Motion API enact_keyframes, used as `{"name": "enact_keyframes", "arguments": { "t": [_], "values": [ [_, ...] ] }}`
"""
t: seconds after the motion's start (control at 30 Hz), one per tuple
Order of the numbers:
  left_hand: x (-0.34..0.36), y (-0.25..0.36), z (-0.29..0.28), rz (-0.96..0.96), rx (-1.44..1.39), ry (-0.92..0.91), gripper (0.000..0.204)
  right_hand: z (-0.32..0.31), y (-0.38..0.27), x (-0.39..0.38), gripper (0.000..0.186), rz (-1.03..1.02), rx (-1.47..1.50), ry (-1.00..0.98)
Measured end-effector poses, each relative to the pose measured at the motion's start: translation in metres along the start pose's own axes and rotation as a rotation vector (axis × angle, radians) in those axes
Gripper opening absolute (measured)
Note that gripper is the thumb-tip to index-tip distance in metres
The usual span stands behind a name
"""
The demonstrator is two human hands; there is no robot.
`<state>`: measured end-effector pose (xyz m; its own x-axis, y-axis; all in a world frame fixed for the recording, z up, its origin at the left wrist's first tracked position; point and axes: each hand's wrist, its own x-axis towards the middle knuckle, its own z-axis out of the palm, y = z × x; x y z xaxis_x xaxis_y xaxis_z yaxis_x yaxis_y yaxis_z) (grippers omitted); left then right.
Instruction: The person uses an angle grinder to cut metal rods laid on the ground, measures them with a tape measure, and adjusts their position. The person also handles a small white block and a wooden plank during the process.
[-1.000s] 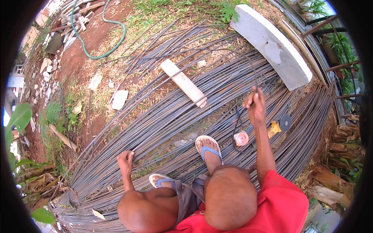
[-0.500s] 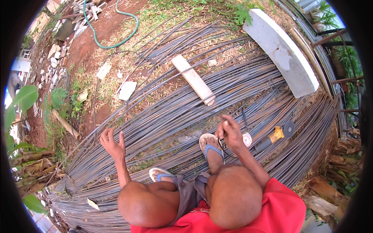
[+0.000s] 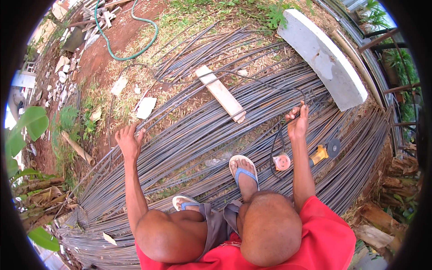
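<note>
My right hand (image 3: 297, 121), raised above the steel rods (image 3: 193, 121), pinches a black cable (image 3: 273, 146). The cable arcs from the far left over a board and loops down beside a round pink-and-white socket (image 3: 282, 162). Next to my right forearm lies a yellow and grey angle grinder (image 3: 320, 155) with a dark disc, partly hidden by the arm. At the left edge of the rods rests my left hand (image 3: 129, 141), its fingers bent but apart over the outermost rods. No grip by it shows.
A pale wooden board (image 3: 220, 93) lies across the rods. Beyond it at the right is a grey-white concrete slab (image 3: 324, 58). A green hose (image 3: 108, 42), broken tiles (image 3: 145, 106) and a wooden post (image 3: 78, 148) lie at the left. My sandalled feet (image 3: 245, 173) stand among the rods.
My right hand has moved right and away from me, lifting the cable, which now arcs over the board. The socket has turned its face up. My left hand has reached slightly farther out over the rods.
</note>
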<state>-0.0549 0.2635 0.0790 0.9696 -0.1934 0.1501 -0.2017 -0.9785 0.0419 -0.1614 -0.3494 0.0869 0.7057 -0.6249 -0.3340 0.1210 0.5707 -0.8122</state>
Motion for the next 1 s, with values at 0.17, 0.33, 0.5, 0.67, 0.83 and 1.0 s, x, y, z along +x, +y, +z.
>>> {"name": "enact_keyframes", "arguments": {
  "t": [0.17, 0.33, 0.5, 0.67, 0.83, 1.0],
  "values": [
    [-0.014, 0.007, 0.002, 0.035, -0.056, 0.156, 0.035, 0.002, 0.009, -0.004, 0.027, 0.013, -0.112, -0.009],
    [-0.010, 0.002, -0.012, -0.078, -0.196, 0.102, 0.023, 0.023, -0.014, 0.029, 0.031, -0.127, -0.139, -0.042],
    [-0.010, 0.016, -0.044, -0.044, -0.218, 0.208, 0.018, 0.026, -0.036, 0.065, 0.033, -0.131, -0.143, 0.009],
    [-0.025, 0.020, -0.056, -0.061, -0.221, 0.128, 0.018, 0.019, -0.031, 0.064, 0.031, -0.084, -0.149, 0.042],
    [-0.019, 0.010, -0.053, -0.073, -0.158, 0.178, 0.018, 0.037, -0.005, -0.006, 0.032, 0.016, -0.456, -0.367],
    [0.018, 0.000, -0.053, -0.134, -0.155, 0.158, 0.022, 0.042, 0.010, -0.102, 0.036, 0.268, -0.938, -1.211]
  ]
}}
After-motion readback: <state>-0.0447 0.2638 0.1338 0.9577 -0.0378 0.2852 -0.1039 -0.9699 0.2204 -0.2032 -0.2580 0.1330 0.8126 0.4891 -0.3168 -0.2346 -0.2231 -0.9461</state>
